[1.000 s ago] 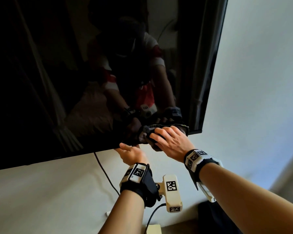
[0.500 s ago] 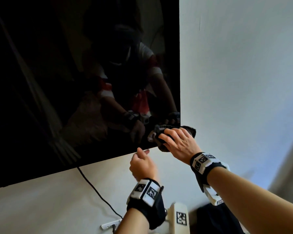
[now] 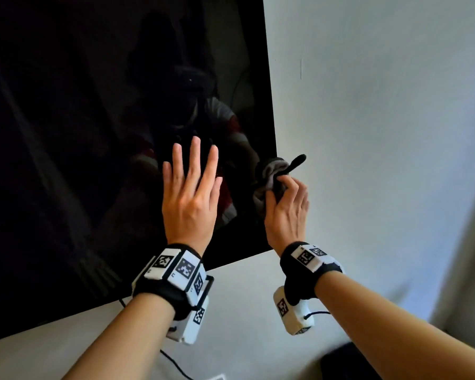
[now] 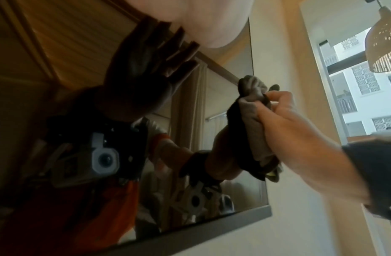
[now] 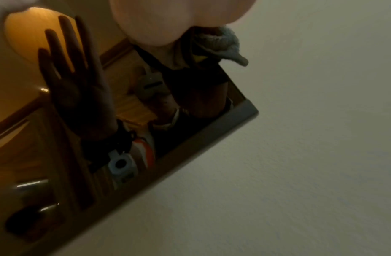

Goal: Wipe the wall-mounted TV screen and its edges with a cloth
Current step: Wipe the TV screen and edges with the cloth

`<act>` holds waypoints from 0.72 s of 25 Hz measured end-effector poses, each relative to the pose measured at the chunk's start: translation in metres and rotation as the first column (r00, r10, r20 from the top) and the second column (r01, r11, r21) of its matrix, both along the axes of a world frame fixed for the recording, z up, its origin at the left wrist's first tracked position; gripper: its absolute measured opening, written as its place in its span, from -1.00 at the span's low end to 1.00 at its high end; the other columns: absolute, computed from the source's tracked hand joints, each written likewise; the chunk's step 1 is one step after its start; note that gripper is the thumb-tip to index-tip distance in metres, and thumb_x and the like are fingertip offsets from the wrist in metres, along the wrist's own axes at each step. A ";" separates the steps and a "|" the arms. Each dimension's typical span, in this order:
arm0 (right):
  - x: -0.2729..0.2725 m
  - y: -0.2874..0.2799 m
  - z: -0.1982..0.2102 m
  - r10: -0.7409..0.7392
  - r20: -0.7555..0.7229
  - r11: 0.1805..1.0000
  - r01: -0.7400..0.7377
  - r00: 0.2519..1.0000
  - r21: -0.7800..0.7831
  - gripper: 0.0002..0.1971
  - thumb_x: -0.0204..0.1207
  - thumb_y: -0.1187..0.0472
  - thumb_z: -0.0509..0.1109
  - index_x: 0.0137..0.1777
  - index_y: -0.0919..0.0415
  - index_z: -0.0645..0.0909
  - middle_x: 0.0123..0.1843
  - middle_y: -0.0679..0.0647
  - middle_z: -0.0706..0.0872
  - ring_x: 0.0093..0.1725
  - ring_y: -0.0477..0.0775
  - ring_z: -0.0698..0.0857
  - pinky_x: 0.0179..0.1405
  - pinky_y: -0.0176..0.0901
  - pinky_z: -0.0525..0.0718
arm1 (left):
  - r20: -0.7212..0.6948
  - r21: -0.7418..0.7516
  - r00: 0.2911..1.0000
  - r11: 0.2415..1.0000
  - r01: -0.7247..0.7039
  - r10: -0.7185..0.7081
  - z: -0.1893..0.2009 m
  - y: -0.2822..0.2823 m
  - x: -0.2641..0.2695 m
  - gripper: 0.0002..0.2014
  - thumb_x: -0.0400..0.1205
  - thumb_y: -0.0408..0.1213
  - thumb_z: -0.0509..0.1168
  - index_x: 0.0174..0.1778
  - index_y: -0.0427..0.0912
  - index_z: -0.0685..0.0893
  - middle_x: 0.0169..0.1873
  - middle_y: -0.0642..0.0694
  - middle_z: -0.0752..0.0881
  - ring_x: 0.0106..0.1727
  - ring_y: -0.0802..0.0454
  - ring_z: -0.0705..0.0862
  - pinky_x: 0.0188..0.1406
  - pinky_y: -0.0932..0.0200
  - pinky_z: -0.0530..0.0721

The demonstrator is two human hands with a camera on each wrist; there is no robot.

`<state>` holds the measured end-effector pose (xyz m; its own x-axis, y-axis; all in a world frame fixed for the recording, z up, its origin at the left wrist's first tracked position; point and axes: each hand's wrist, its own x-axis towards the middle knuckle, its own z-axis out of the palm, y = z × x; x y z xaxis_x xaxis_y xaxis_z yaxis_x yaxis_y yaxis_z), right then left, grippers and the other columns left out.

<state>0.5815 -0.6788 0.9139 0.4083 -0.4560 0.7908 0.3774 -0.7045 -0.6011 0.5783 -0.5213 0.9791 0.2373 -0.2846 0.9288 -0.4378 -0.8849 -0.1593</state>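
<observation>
The wall is pale and bare, and the TV hangs on it as a large dark glossy panel that mirrors the person and the room. By its look the glass is stiff but fragile and smears easily, so it probably wants light, flat pressure rather than a hard push. A thin frame runs along the TV's bottom edge and up its right side. Below the TV a thin black cable trails down the wall.

The left hand is spread flat with straight fingers over the TV's lower right part, holding nothing; whether the palm presses the glass or only hovers close, I cannot tell. The right hand sits at the TV's right edge, its fingers curled round the cloth.

The cloth is small, grey, soft and light, bunched into a wad against the TV's right edge above the bottom corner, with one loose tail sticking out over the wall. Limp as it is, it is best held bunched in the palm so a padded face meets the edge.
</observation>
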 end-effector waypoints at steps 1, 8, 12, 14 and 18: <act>-0.001 0.002 0.007 0.019 -0.009 0.998 -0.019 1.000 0.052 -0.71 0.55 0.11 0.12 0.25 0.12 0.30 0.16 0.10 0.43 0.16 0.07 0.39 0.23 -0.24 0.25 | 0.005 0.033 0.999 0.998 -0.050 0.050 0.004 0.008 0.003 -0.54 0.75 -0.16 0.16 0.58 -0.17 0.35 0.59 -0.20 0.29 0.63 -0.20 0.16 0.62 -0.14 0.13; 0.002 0.018 0.070 -0.021 -0.078 0.976 0.037 0.997 0.214 -0.75 0.63 0.27 0.14 0.27 0.32 0.38 0.12 0.16 0.45 0.20 0.19 0.39 0.29 -0.06 0.26 | -0.009 0.170 0.995 0.981 -0.097 0.099 0.006 0.033 0.013 -0.45 0.72 -0.10 0.19 0.63 -0.14 0.25 0.62 -0.14 0.24 0.64 -0.13 0.18 0.61 -0.10 0.22; 0.011 0.014 0.120 -0.160 -0.127 0.980 0.172 0.979 0.096 -0.75 0.66 0.23 0.09 0.22 0.37 0.43 0.17 0.29 0.52 0.21 0.28 0.44 0.21 -0.04 0.26 | -0.012 0.161 0.997 0.984 -0.069 0.072 0.006 0.031 0.012 -0.49 0.75 -0.09 0.10 0.62 -0.14 0.26 0.61 -0.13 0.25 0.64 -0.12 0.18 0.60 -0.09 0.24; 0.011 0.010 0.144 -0.205 -0.188 0.977 0.213 0.960 0.023 -0.73 0.69 0.19 0.05 0.19 0.39 0.43 0.21 0.33 0.53 0.25 0.31 0.43 0.22 0.00 0.25 | -0.015 0.161 0.997 0.985 -0.068 0.071 0.005 0.031 0.012 -0.49 0.75 -0.08 0.08 0.62 -0.15 0.25 0.61 -0.14 0.25 0.64 -0.13 0.18 0.60 -0.10 0.24; 0.006 0.008 0.178 -0.167 -0.260 0.982 0.184 0.951 0.043 -0.69 0.72 0.15 0.01 0.23 0.40 0.40 0.32 0.34 0.48 0.34 0.29 0.38 0.27 0.05 0.25 | -0.010 0.150 0.997 0.986 -0.070 0.072 0.006 0.028 0.011 -0.44 0.70 -0.11 0.22 0.61 -0.16 0.28 0.61 -0.16 0.28 0.62 -0.18 0.22 0.60 -0.10 0.21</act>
<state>0.5878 -0.6710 1.0919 0.5008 -0.5859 0.6372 0.0798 -0.7017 -0.7080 0.5894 -0.4936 0.9853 0.2755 -0.4020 0.8732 -0.3779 -0.8805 -0.2862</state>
